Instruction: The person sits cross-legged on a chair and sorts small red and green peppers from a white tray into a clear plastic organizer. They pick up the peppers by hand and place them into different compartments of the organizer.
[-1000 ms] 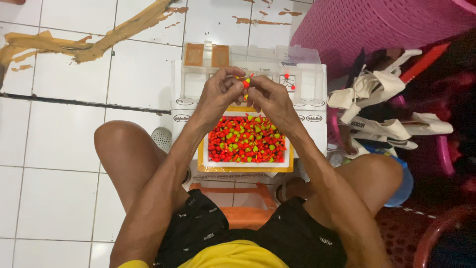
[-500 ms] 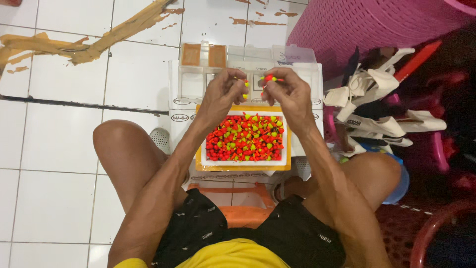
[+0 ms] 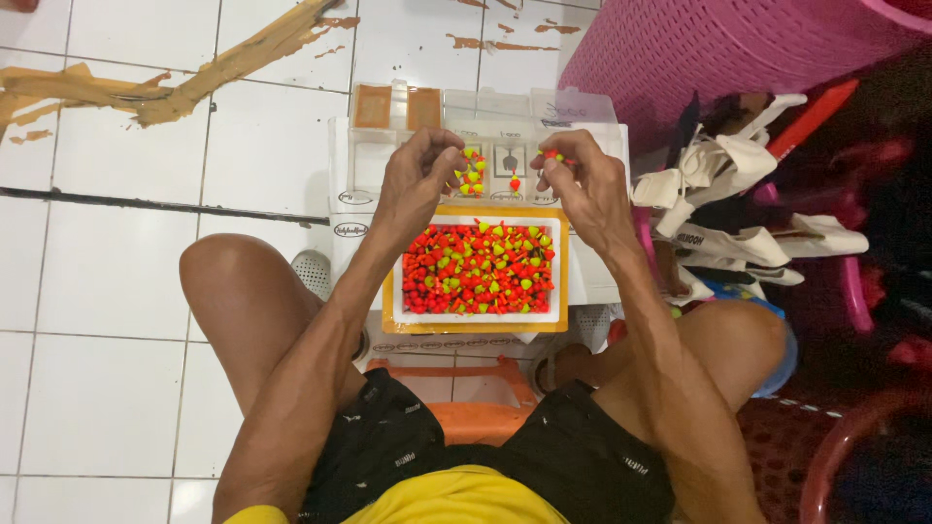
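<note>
White floor tiles (image 3: pixel 126 388) fill the left of the view, with a smear of brown dried stuff (image 3: pixel 175 82) across them, and a pink plastic basket (image 3: pixel 718 58) crowds the upper right above a heap of white sandals (image 3: pixel 748 243). Between the person's knees sits a shallow tray (image 3: pixel 476 320) with an orange rim, packed with small red, orange and yellow-green cone-shaped pieces (image 3: pixel 478 270). Behind it stands a clear compartment box (image 3: pixel 505 121) on white cartons.

Both hands are up over the far edge of the tray, apart from each other. The left hand (image 3: pixel 417 184) is curled, fingertips pinched together — on what, I can't quite tell, though a cluster of yellow and red pieces (image 3: pixel 473 173) shows just beside it. The right hand (image 3: pixel 582 180) pinches a small red-orange piece (image 3: pixel 551 154) at its fingertips, and one more red piece (image 3: pixel 515 182) sits between the hands.

Risk here: those pieces are tiny and the pinch is light, so a slip could drop one onto the tiles — or a knee nudging the cartons could tip the heaped tray.
</note>
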